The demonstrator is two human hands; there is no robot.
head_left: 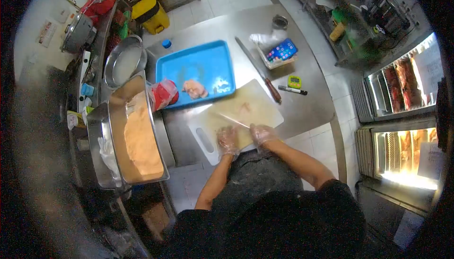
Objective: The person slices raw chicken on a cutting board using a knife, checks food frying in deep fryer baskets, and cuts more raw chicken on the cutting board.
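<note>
On the white cutting board (270, 102), my left hand (227, 139), in a clear plastic glove, rests near the board's front edge with its fingers spread and nothing visible in them. My right hand (263, 135), gloved the same way, is closed round the handle end of a thin knife (235, 120), whose blade points to the upper left across the board. Small pink meat scraps (244, 107) lie beyond the blade. Behind the board, a blue tray (196, 62) holds a piece of pale raw meat (194, 89).
A large knife (257, 62) lies right of the tray, near a green timer (294, 81), a marker (292, 90) and a phone (282, 50) on a container. At left stand a metal pan (115, 140) of orange powder, a red bag (163, 94) and a metal bowl (111, 67).
</note>
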